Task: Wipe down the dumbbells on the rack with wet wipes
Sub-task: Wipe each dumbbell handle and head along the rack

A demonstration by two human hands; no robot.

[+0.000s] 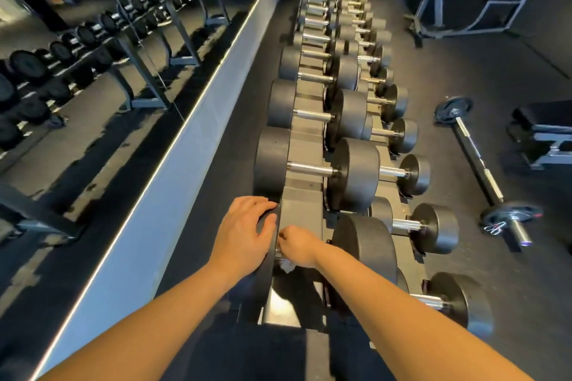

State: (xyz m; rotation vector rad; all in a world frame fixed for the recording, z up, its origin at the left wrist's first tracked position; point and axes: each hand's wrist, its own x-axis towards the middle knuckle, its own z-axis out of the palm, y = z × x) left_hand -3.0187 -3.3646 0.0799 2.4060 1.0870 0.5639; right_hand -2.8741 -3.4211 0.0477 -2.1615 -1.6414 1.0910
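Observation:
A long rack of black dumbbells with chrome handles runs away from me. My left hand rests on top of the left head of the nearest top-row dumbbell, its fingers curved over the rim. My right hand is curled around that dumbbell's handle, close to the left head. A scrap of white wet wipe shows under the right fist. The handle itself is mostly hidden by that hand. The dumbbell after it lies untouched on the top row.
A lower row of smaller dumbbells sits to the right. A loaded barbell lies on the dark floor at right, beside a bench. A mirror wall and a grey ledge run along the left.

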